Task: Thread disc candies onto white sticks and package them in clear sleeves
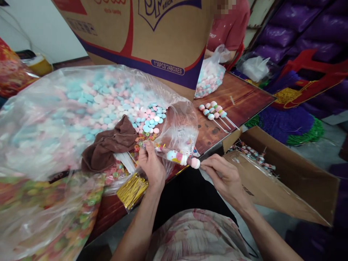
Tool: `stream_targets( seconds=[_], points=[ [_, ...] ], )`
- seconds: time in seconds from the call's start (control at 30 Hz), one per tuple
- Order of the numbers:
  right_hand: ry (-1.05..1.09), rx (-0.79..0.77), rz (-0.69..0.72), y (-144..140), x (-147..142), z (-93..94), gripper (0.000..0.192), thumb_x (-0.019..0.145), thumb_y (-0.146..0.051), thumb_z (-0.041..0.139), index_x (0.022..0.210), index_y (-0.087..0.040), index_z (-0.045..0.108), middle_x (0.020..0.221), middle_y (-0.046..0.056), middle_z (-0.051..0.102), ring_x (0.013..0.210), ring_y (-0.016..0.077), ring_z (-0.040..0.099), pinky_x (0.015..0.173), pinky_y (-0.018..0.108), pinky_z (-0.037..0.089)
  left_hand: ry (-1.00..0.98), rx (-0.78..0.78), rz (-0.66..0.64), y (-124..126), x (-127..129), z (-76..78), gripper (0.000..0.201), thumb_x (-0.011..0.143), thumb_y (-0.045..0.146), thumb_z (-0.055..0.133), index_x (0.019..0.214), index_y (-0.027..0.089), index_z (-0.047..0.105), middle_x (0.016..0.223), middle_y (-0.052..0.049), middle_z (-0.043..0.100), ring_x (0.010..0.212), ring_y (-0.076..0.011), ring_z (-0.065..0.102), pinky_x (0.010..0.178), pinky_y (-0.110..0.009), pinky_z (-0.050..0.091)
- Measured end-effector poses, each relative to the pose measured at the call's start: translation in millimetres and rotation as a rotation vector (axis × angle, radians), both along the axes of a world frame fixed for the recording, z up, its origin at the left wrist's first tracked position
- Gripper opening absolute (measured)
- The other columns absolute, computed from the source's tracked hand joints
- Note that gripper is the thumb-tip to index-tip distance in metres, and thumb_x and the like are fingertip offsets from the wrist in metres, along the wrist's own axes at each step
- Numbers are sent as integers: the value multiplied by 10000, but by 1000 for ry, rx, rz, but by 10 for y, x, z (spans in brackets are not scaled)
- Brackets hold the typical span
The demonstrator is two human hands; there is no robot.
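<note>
A marshmallow-like candy skewer (195, 163) in pink, white and blue lies level between my two hands, over the table's front edge. My left hand (152, 165) pinches a clear printed plastic wrapper (160, 148), which appears to be around the left part of the candy. At the candy's right end my right hand (224, 177) has thumb and fingertips pinched together on the skewer; the stick itself is mostly hidden by the fingers. Gold twist ties (133, 190) in a packet sit just below my left wrist. Several finished-looking candy skewers (213, 110) rest on the table to the right.
A large clear bag of pastel candies (108, 94) covers the left of the table, with a brown cloth (111, 143) on it. Behind stands a tall carton (174, 40). An open cardboard box (293, 181) with wrapped skewers is at right. A person (228, 29) sits beyond.
</note>
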State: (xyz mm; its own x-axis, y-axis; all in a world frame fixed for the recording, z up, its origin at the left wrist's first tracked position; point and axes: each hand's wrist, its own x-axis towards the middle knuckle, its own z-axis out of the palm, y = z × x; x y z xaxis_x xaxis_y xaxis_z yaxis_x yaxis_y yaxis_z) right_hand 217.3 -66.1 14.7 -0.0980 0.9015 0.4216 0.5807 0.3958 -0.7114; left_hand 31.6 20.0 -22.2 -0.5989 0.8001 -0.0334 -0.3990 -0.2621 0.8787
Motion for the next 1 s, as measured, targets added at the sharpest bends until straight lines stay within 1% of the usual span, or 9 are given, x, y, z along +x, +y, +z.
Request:
stream_targets(
  seconds=[0.13,0.27,0.33,0.43,0.5,0.63,0.77,0.87,1.0],
  points=[
    [89,-30,-25,-12,-100,-50,126,967,-130,583,901,-197,667,742,-3,505,667,131,507,609,270,388,44,-6,23,-4,3,-73,374,807,544,733,871,177,697,874,-3,697,859,-133,655,844,-270,532],
    [47,-30,-8,-9,-143,-47,134,978,-129,561,917,-185,666,736,-8,456,645,127,466,597,268,376,-35,1,1,-20,16,-38,368,776,536,766,843,185,677,834,19,677,783,-109,637,795,-245,535],
    [1,0,-11,-6,-149,-47,135,981,-124,551,934,-180,664,743,-6,451,645,126,462,597,266,379,-108,-9,-78,-46,27,24,385,780,556,755,865,188,682,834,5,692,771,-123,655,782,-261,550],
    [-85,54,-16,-5,-166,-76,136,987,-122,538,965,-175,661,750,-5,446,640,122,460,591,257,386,-225,-100,-314,-110,54,138,450,822,610,683,889,165,690,854,-58,724,766,-180,698,760,-335,582],
    [-138,68,-12,-10,-200,-118,152,996,-125,517,975,-176,659,748,-5,439,628,119,454,578,249,389,-298,-149,-428,-160,83,205,442,847,595,664,870,153,677,844,-71,722,759,-190,706,755,-352,590],
    [-170,58,-39,-25,-357,-223,202,1007,-120,466,988,-183,657,755,6,451,630,123,473,582,234,419,-380,-161,-478,-239,164,271,340,872,502,684,865,166,632,782,-24,682,702,-134,668,708,-268,564],
    [-90,58,-98,-13,-564,-284,228,1009,-112,448,993,-181,664,762,20,477,639,133,489,598,241,442,-387,-160,-505,-270,218,249,338,875,497,683,861,167,615,746,-6,647,628,-100,608,666,-231,533],
    [18,41,-115,3,-640,-275,211,1007,-127,467,974,-184,667,780,27,513,673,140,512,633,257,456,-425,-171,-560,-245,184,221,361,885,518,661,859,161,618,739,-10,642,628,-100,599,684,-237,534],
    [141,-38,-130,3,-628,-249,172,987,-154,525,909,-191,674,750,7,530,652,133,511,609,260,434,-496,-178,-614,-192,104,198,353,893,517,651,885,164,627,753,-11,644,690,-118,627,713,-251,539]
  ],
)
